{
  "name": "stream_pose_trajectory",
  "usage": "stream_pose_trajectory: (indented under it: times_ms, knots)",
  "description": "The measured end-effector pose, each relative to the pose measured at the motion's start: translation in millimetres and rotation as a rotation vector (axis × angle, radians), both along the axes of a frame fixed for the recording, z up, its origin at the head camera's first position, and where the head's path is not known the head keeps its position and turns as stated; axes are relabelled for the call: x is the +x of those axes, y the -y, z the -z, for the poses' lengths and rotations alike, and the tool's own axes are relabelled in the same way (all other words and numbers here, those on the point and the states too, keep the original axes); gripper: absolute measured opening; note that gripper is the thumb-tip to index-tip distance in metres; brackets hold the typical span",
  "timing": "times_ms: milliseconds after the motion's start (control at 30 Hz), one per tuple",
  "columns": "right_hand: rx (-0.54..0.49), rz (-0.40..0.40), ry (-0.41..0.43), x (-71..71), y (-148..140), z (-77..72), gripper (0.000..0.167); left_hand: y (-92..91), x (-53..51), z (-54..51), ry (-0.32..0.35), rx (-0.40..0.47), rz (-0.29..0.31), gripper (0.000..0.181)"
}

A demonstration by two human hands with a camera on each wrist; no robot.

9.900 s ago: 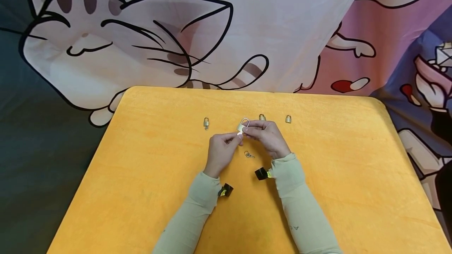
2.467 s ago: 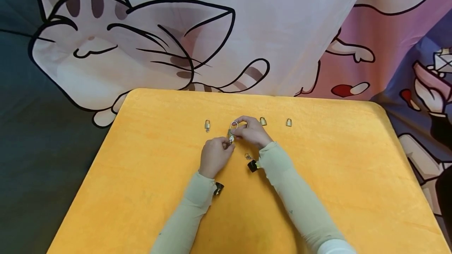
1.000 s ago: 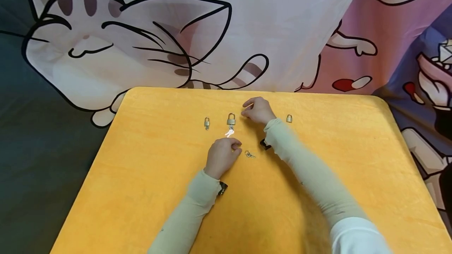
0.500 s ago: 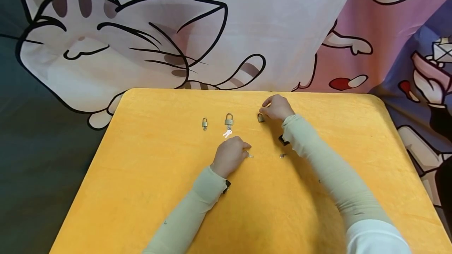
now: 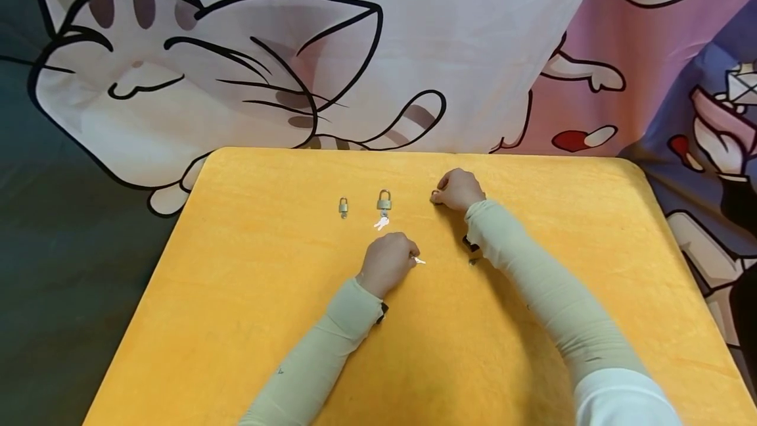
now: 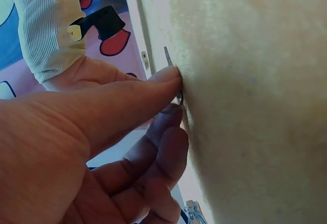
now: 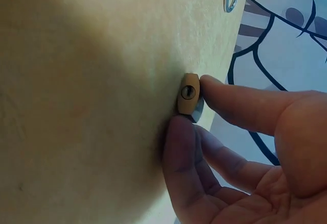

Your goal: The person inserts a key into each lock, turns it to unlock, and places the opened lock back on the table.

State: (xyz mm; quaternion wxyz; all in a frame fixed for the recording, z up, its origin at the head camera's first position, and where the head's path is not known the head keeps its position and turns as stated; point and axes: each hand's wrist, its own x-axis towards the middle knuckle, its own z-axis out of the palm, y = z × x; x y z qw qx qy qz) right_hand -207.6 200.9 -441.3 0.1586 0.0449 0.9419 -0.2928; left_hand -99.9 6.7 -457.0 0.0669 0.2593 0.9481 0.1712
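My left hand (image 5: pixel 387 263) is low over the yellow table, pinching a small key (image 5: pixel 420 261) between thumb and fingertips; its tip sticks out in the left wrist view. My right hand (image 5: pixel 460 190), farther back and to the right, pinches a small brass padlock (image 7: pixel 189 92) by its sides. In the right wrist view the keyhole end of that padlock faces the camera. Between the hands and farther left stands a larger padlock (image 5: pixel 384 204), with bright keys (image 5: pixel 381 223) at its lower end. Left of it lies a smaller padlock (image 5: pixel 344 208).
Another small key (image 5: pixel 473 261) lies beside the right sleeve, partly hidden by it. The yellow table (image 5: pixel 236 307) reaches back to a cartoon-printed curtain (image 5: pixel 473 38). No rightmost padlock shows now; the right hand and arm cover that spot.
Earlier both hands held the larger padlock with its keys; it now lies on the table. My right hand moved right and took the brass padlock; my left moved right and picked up the key.
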Motion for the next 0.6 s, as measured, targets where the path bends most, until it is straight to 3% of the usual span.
stream_pose_trajectory:
  times_ms: [300,600]
  knots:
    - [-0.039,0.019,0.011,0.1,-3.9,4.8,0.023,-0.3,0.0,0.1,0.063,-0.01,-0.053,0.004]
    - [-0.067,0.05,0.029,3.0,-3.5,5.0,0.024,1.4,1.3,2.1,0.041,0.015,-0.045,0.007]
